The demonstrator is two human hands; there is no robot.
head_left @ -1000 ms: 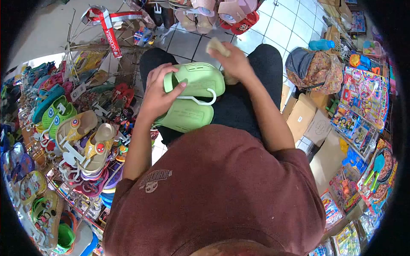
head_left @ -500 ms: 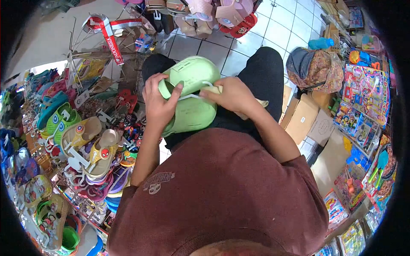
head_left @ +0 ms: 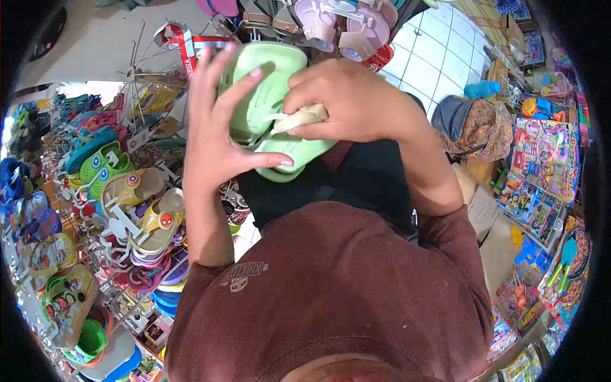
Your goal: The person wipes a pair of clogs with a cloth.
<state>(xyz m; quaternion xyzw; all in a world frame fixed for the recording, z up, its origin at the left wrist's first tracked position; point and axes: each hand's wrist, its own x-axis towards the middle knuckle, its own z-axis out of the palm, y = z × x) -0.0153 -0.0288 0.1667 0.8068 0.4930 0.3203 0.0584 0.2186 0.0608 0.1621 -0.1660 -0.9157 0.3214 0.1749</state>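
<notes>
At the far left of the frame a rack (head_left: 95,210) hangs full of children's sandals in green, yellow and blue. Just right of it, in the upper middle, the left hand (head_left: 213,137) grips a pair of pale green clogs (head_left: 264,79). Its fingers are spread up along the top clog and its thumb is hooked under the lower one, so the pair is held raised in front of the chest. A red and white ribbon (head_left: 188,51) shows just behind the fingertips. The right hand (head_left: 347,102) comes in from the right, closed narrowly around a cream cloth (head_left: 300,118) that it presses against the clogs where the two shoes meet. Above the hands hang pink sandals (head_left: 337,25). Further right a patterned bag (head_left: 477,124) sits on the tiled floor (head_left: 433,57), with a blue bottle (head_left: 480,89) just above it. Packs of toys (head_left: 541,146) line the right edge.
</notes>
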